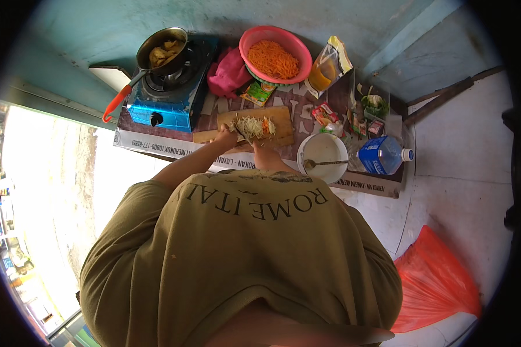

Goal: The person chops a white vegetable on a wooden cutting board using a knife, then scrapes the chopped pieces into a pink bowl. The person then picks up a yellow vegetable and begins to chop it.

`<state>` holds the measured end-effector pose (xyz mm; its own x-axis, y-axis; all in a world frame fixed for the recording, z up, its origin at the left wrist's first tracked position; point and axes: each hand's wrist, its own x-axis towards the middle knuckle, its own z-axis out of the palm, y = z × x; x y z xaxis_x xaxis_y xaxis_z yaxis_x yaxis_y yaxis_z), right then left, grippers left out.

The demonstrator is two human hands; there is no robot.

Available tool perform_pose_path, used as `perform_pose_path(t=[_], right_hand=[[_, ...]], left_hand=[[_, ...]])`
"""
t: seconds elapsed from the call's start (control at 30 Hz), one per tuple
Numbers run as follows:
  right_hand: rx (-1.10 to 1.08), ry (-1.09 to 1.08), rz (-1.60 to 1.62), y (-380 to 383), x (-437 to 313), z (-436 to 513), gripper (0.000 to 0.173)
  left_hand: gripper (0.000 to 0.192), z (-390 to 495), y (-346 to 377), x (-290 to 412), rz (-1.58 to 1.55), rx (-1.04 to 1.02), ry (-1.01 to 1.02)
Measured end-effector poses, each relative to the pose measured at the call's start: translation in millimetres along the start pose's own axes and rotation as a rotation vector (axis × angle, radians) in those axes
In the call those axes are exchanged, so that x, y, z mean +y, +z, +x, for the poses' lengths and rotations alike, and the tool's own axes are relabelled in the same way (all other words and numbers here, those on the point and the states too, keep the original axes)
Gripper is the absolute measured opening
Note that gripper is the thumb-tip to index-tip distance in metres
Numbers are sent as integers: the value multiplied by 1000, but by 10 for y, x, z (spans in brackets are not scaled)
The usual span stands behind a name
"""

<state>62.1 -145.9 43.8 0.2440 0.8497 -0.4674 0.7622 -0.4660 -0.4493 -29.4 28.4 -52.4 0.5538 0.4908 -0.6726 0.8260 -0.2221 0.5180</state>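
On a wooden cutting board (285, 119) lies a heap of pale shredded vegetable (249, 127) with some orange shreds at its right side. My right hand (260, 149) is at the board's near edge, closed on the handle end of a knife (243, 134), whose blade points away and to the left. My left hand (227, 137) is at the left of the heap, by the blade, with its fingers bent; what lies under them is hidden. Beyond the board stands a pink plastic basin (306, 60) of shredded carrot (272, 59).
A blue gas stove (160, 117) at the left bears a pot (145, 47) with an orange handle. A white bucket (325, 147) with a spoon, a large plastic bottle (382, 155), seasoning packets (325, 115) and a clear container (380, 86) stand at the right. A red plastic bag (434, 282) lies on the floor.
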Motion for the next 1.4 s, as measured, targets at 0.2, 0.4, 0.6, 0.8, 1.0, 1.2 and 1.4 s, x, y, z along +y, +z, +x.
perform_pose_path(t=[0.2, 0.4, 0.6, 0.8, 1.0, 1.2, 1.4], right_hand=[[139, 55, 7, 196, 74, 252, 37], [132, 125, 175, 19, 148, 196, 32], [90, 92, 89, -138, 94, -4, 31], [114, -2, 53, 129, 178, 0, 27], [218, 26, 243, 95, 254, 38, 27], [142, 61, 194, -119, 116, -126, 27], [109, -48, 160, -48, -37, -86, 31]], left_hand=[[36, 351, 76, -229, 85, 156, 200], [43, 165, -11, -82, -164, 43, 36], [50, -122, -144, 97, -215, -4, -68], [45, 1, -72, -25, -69, -12, 83], [47, -2, -88, 48, -113, 1, 40], [40, -297, -63, 183, 404, 256, 153], [34, -104, 33, 42, 653, 84, 226]])
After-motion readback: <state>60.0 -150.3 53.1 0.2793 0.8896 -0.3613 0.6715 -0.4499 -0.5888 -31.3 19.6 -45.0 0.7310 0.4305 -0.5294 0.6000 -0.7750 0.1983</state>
